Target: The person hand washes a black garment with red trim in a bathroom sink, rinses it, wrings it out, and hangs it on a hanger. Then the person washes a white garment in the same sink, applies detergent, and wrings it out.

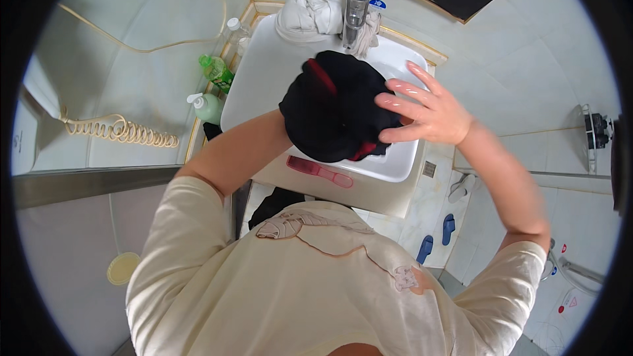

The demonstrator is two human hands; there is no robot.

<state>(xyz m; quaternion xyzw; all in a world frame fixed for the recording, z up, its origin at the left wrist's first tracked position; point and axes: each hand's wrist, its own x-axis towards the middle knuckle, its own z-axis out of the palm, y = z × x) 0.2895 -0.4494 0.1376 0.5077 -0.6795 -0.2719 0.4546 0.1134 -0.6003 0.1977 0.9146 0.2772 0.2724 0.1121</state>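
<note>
A bunched black cloth [339, 112] with red strips is over the white washbasin [254, 82]; its exact kind is unclear. My left forearm [254, 142] reaches up to the cloth's left side. My left hand and its fingers are hidden behind or within the black folds. On the other side, my right hand [428, 109] is open with its fingers spread and wet-looking. Its fingertips are at the cloth's right edge; whether they touch it is hard to tell. A pink comb [321, 171] lies on the ledge in front of the basin.
Wet white cloth [313, 13] is heaped at the basin's back, beside the grey faucet [356, 16]. Along the left edge stand a green bottle [216, 74], a pale green pump bottle [206, 107] and a clear bottle [237, 33]. Blue slippers [426, 249] are on the floor.
</note>
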